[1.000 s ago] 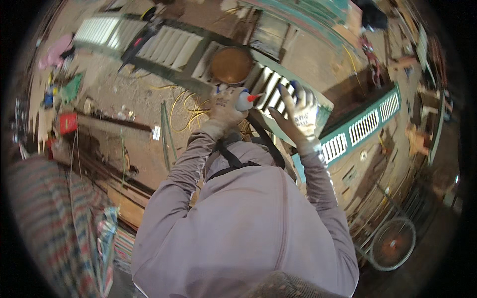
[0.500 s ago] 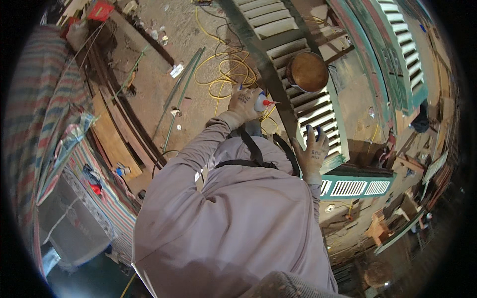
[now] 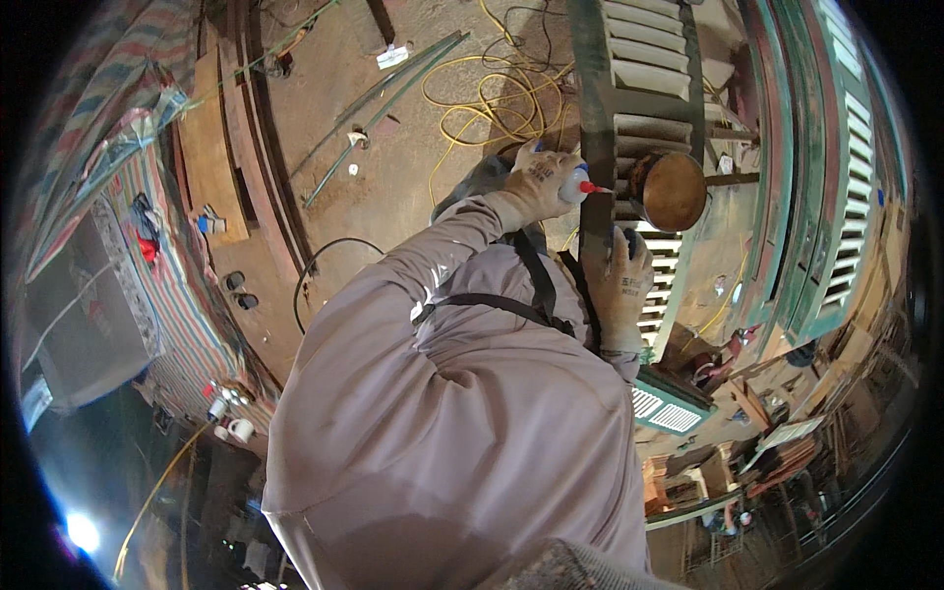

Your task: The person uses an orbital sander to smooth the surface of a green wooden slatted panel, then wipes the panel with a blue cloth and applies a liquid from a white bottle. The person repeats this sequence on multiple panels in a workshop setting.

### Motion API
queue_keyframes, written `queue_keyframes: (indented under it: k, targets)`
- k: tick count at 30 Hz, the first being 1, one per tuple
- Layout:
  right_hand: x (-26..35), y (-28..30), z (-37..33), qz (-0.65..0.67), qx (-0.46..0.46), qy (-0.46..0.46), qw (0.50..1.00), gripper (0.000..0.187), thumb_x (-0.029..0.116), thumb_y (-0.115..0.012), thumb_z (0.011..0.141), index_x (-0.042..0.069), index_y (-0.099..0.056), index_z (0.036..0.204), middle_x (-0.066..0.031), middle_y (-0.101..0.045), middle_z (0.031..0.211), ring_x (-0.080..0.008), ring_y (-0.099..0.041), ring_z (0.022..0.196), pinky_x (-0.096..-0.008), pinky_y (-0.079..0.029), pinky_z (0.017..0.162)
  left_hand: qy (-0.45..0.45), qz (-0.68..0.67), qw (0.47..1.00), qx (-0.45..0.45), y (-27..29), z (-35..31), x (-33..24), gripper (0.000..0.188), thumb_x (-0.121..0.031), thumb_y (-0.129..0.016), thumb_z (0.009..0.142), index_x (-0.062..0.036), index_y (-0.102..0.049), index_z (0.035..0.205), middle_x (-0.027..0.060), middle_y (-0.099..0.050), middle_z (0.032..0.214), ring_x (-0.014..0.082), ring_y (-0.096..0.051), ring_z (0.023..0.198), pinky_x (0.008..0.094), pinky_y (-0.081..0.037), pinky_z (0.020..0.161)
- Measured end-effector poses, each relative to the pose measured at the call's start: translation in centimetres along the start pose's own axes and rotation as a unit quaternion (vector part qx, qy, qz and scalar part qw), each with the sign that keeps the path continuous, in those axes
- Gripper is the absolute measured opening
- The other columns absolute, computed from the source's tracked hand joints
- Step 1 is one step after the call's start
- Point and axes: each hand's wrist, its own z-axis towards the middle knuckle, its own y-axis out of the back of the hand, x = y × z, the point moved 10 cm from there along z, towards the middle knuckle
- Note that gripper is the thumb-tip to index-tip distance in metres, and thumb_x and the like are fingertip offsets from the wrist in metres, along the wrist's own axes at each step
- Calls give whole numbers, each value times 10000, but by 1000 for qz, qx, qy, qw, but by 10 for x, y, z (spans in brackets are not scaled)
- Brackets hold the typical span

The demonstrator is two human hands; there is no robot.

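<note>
My left hand (image 3: 538,182), in a pale work glove, is closed around a white squeeze bottle (image 3: 572,186) with a red nozzle. The bottle is tilted, its tip pointing right over the dark side rail of a green louvered shutter (image 3: 594,118). On the slats sits a round tin (image 3: 671,192) with a brown top, just right of the nozzle. My right hand (image 3: 624,285), gloved too, lies at the near part of the shutter, fingers stretched out toward the tin. It appears to hold nothing; whether its palm presses on the wood is hidden.
Yellow cable (image 3: 492,98) lies coiled on the floor beyond my left hand. Long green strips (image 3: 393,113) and wooden boards (image 3: 218,157) lie to the left. More green shutters (image 3: 831,236) stand along the right, and another (image 3: 674,405) is close by my right side.
The view has turned, so the scene sits differently in it. My left hand has brought the bottle's nozzle over the shutter rail. My right hand is now nearer the tin.
</note>
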Motion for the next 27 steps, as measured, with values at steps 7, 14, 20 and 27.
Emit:
queue_keyframes:
  k: [7,14,20,27]
  targets:
    - [4,-32,-4,-1,48,56,997,654,464,-770,872,88,-581,1373,-226,-578,1316,-419,-585,1153,-547,-489,919,78,-61,992,-77,-4,-21,37,580,-459,-775,775,-163,-636,1253,139,-747,1063,355,-703,1044,525,-411,1076]
    - [14,-72,-52,57,63,106,991,624,430,-801,857,91,-611,1345,-246,-589,1293,-450,-589,1136,-548,-495,921,230,-115,956,-144,-18,-150,105,758,-374,-891,684,-128,-591,1335,174,-709,1174,364,-650,1171,452,-531,980]
    - [18,-119,-76,-29,35,168,985,679,458,-739,898,170,-492,1461,-234,-503,1383,-464,-525,1224,-586,-465,971,415,-91,895,-137,-34,-292,197,748,-363,-897,689,-145,-603,1342,150,-730,1159,337,-697,1093,431,-545,975]
    - [-4,-153,-22,-132,11,37,991,852,580,-671,920,202,-340,1608,-364,-377,1533,-556,-432,1350,-648,-372,1101,509,-81,834,-198,-30,-375,344,775,-384,-911,639,-182,-614,1326,181,-717,1177,371,-686,1113,460,-537,980]
